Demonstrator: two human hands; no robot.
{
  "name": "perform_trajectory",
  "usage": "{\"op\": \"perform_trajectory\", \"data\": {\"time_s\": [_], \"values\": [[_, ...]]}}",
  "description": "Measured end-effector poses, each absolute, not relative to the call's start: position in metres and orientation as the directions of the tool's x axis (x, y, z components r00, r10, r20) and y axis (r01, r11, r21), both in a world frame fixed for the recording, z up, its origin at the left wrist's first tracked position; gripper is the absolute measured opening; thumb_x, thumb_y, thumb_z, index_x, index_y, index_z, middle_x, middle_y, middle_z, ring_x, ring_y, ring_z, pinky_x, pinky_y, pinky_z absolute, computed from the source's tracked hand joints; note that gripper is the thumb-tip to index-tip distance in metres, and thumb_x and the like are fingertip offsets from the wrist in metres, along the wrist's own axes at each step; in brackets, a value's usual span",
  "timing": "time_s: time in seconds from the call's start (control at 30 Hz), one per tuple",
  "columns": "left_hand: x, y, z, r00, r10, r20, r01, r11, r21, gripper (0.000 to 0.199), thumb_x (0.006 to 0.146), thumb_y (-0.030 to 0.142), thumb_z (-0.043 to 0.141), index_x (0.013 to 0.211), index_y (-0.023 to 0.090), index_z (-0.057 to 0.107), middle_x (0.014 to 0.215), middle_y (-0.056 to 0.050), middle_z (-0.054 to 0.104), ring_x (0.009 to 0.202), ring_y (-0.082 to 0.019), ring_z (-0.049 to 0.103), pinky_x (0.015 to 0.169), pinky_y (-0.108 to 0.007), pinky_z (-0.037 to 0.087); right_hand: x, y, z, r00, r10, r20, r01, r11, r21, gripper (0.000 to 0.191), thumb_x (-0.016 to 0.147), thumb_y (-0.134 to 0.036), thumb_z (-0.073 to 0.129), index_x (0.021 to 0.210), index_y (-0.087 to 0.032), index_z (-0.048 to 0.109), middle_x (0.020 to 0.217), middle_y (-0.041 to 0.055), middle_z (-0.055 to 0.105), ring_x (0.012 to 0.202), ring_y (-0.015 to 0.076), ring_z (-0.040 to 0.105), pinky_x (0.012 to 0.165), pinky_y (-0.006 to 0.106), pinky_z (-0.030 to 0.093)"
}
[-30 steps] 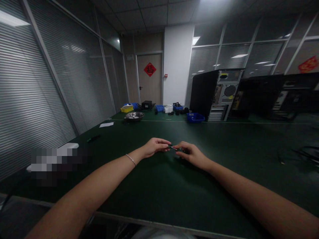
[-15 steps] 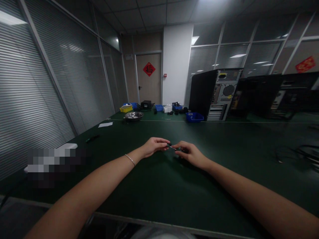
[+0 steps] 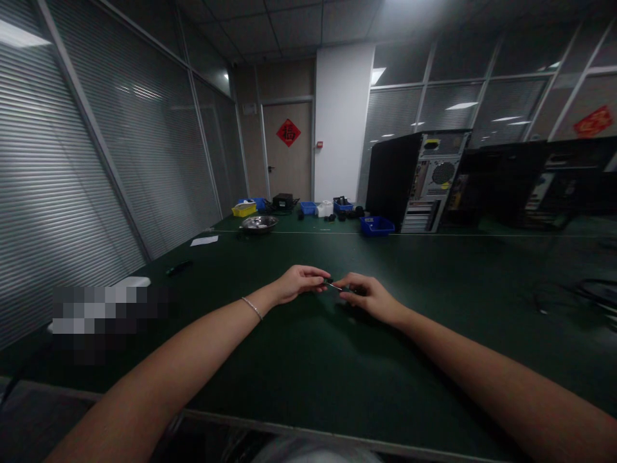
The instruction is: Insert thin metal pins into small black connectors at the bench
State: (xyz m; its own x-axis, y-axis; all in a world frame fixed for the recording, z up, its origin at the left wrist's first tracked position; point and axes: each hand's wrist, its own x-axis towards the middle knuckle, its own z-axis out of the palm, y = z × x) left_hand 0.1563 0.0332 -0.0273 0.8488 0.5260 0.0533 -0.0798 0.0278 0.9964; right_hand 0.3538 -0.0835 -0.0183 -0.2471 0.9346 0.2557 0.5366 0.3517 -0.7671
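Observation:
My left hand (image 3: 299, 284) pinches a small black part (image 3: 328, 280) between thumb and fingertips, just above the table; what kind of part it is, I cannot make out. A screwdriver (image 3: 336, 287) sits in the closed fingers of my right hand (image 3: 370, 298), its dark handle mostly hidden by them. Its thin metal shaft points left, and the tip reaches the black part. Both hands are near the middle of the green table (image 3: 289, 373), a short gap apart.
Farther back are a metal bowl (image 3: 259, 224), a blue bin (image 3: 376, 226), a yellow tray (image 3: 244, 209) and a black computer tower (image 3: 414, 183). To the left lie a green-and-black tool (image 3: 179, 268) and white paper (image 3: 204, 241). Black cables (image 3: 600, 294) lie at the right.
Both hands keep nearly the same place and hold. The view has shifted very slightly.

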Motion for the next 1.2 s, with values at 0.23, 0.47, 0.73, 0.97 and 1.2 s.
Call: {"op": "perform_trajectory", "data": {"time_s": [0.23,0.47,0.73,0.97,1.2], "values": [[0.162,0.035,-0.034,0.769,0.631,0.099,-0.215,0.109,0.971,0.04,0.069,0.019,0.069,0.105,0.014,0.052,0.089,-0.008,0.062,0.082,-0.015,0.062,0.085,-0.036,0.045,0.355,-0.077,-0.026,-0.204,0.947,0.249,0.5,0.32,-0.805,0.033,0.079,-0.038,0.055,0.106,-0.018,0.058,0.091,0.0037,0.059,0.067,0.0124,0.053,0.059,0.026,0.045],[0.163,0.038,-0.036,0.74,0.667,0.087,-0.266,0.173,0.948,0.03,0.072,0.014,0.065,0.097,0.013,0.049,0.092,-0.007,0.058,0.088,-0.019,0.063,0.089,-0.04,0.045,0.354,-0.079,-0.024,-0.199,0.945,0.258,0.523,0.325,-0.788,0.033,0.08,-0.039,0.054,0.104,-0.018,0.059,0.094,0.0045,0.06,0.067,0.0126,0.054,0.06,0.026,0.045],[0.162,0.037,-0.034,0.771,0.623,0.13,-0.181,0.019,0.983,0.033,0.071,0.019,0.066,0.103,0.013,0.057,0.106,-0.011,0.058,0.088,-0.015,0.058,0.08,-0.03,0.043,0.354,-0.08,-0.023,-0.199,0.94,0.278,0.529,0.342,-0.777,0.03,0.082,-0.036,0.052,0.106,-0.018,0.056,0.093,0.0041,0.058,0.068,0.0128,0.054,0.061,0.026,0.046],[0.165,0.035,-0.035,0.781,0.605,0.155,-0.115,-0.106,0.988,0.043,0.074,0.025,0.063,0.115,0.018,0.055,0.105,-0.009,0.061,0.087,-0.014,0.055,0.083,-0.031,0.04,0.351,-0.084,-0.02,-0.179,0.924,0.337,0.566,0.377,-0.733,0.033,0.083,-0.033,0.05,0.113,-0.02,0.053,0.091,0.0043,0.059,0.074,0.0148,0.055,0.066,0.028,0.046],[0.164,0.038,-0.039,0.782,0.602,0.161,-0.114,-0.115,0.987,0.047,0.072,0.023,0.064,0.118,0.016,0.053,0.101,-0.01,0.062,0.08,-0.012,0.055,0.081,-0.031,0.041,0.353,-0.079,-0.025,-0.157,0.905,0.395,0.615,0.402,-0.678,0.028,0.082,-0.03,0.052,0.106,-0.019,0.058,0.1,0.0056,0.06,0.084,0.0174,0.055,0.073,0.03,0.045]]}}
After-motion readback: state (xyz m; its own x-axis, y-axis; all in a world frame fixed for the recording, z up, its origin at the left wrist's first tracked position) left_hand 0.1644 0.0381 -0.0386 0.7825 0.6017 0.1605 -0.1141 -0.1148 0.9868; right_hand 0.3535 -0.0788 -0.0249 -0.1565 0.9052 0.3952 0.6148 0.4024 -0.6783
